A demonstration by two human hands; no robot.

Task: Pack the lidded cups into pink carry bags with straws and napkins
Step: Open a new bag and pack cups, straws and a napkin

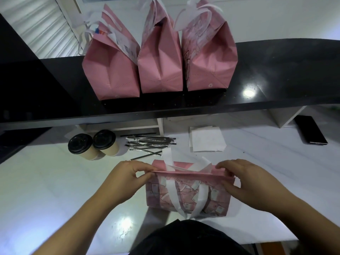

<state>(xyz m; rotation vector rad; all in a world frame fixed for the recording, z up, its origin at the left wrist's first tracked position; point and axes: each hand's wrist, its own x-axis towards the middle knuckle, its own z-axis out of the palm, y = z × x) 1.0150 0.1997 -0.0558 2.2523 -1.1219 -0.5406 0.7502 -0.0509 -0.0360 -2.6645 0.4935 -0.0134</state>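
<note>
A pink carry bag [187, 196] with white handles stands on the white counter in front of me, its top edges pressed together. My left hand [127, 179] pinches the top rim at its left end. My right hand [246, 179] pinches the rim at the right end. Two lidded cups [92, 144] with black lids stand together at the left, behind the bag. A pile of wrapped black straws [150, 142] lies beside them. White napkins [207, 138] are stacked to the right of the straws.
Three packed pink bags [160, 57] stand in a row on the raised black shelf [276, 85] behind the counter. A black phone [311, 129] lies at the far right under the shelf edge. The white counter [46, 190] stretches left and right of the bag.
</note>
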